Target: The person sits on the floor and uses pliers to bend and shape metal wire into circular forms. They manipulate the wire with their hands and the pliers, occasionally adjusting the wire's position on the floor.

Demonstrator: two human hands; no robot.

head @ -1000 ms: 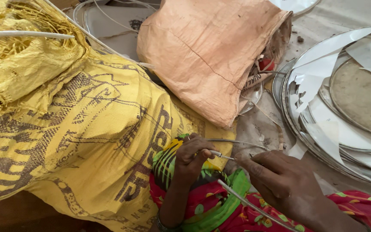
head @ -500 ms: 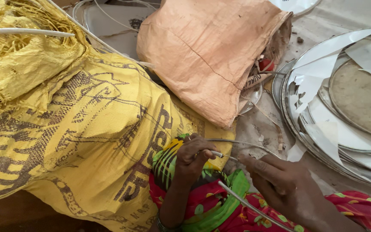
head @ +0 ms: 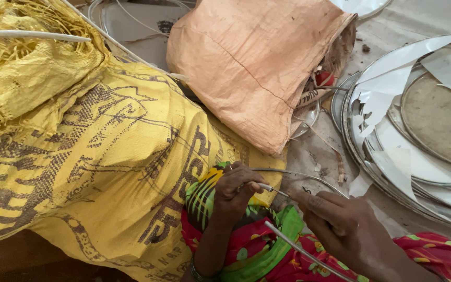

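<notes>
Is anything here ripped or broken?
Yes. The yellow woven sack is frayed into loose strands at its top left, and the white sheet over the round metal trays on the right is torn, with jagged edges.

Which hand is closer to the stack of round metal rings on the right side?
Right. The right hand lies just below-left of the metal rings, almost at their rim. The left hand is farther left, against the yellow sack.

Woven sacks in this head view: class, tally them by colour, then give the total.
Yellow sack: 1
Orange-tan sack: 1
Total: 2
</notes>
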